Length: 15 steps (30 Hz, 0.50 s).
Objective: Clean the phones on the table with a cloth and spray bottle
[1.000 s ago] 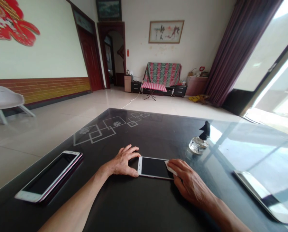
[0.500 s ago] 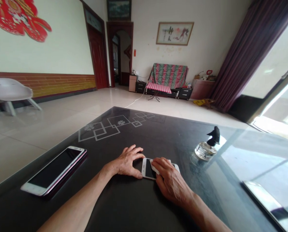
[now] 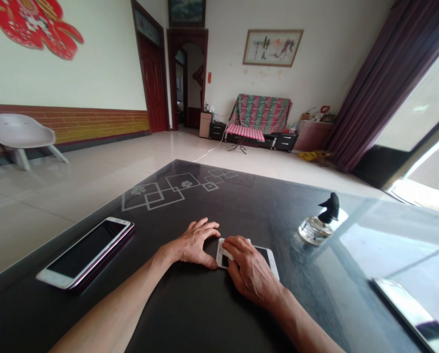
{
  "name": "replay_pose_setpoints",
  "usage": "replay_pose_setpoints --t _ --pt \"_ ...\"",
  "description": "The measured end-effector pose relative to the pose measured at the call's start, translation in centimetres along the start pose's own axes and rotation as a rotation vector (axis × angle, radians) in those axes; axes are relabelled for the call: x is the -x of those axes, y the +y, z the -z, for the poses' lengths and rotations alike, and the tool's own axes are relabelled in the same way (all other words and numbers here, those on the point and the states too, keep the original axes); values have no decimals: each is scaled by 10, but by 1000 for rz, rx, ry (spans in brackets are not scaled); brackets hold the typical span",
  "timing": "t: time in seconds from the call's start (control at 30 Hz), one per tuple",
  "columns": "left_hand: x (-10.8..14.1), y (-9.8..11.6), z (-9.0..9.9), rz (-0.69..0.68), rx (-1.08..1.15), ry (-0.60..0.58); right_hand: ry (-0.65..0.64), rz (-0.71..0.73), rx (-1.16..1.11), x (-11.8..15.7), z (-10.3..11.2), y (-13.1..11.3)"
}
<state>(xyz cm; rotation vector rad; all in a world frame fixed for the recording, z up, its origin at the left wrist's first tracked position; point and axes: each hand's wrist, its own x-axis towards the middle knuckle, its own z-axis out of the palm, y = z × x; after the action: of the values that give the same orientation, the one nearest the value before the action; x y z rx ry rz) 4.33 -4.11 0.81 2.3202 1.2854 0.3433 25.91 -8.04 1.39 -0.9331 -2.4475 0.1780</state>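
Observation:
A white smartphone lies flat, screen up, on the dark glossy table in front of me. My left hand rests at its left end, fingers spread, with the thumb and index fingertip at or near the phone's edge. Over the phone's left half, my right hand presses a white wipe against the screen with its fingers. Most of the wipe is hidden under that hand; whether it is tissue or cloth I cannot tell.
Another phone lies at the left on a dark reddish, case-like layer. A clear spray bottle with a black trigger head stands at the right. Another flat phone-like device lies near the right edge. A white chair stands beyond the table.
My right hand has slid left along the phone with the wipe, uncovering more of the phone's right end. The left hand stays by the phone's left end. The view has shifted slightly.

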Motion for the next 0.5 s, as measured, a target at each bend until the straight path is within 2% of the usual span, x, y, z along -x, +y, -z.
replay_pose_setpoints --t 0.2,0.5 --pt "0 0 1 3 21 -10 18 -78 19 -2 0 11" --pt "0 2 1 8 10 -5 -26 0 -2 -18 -5 8"
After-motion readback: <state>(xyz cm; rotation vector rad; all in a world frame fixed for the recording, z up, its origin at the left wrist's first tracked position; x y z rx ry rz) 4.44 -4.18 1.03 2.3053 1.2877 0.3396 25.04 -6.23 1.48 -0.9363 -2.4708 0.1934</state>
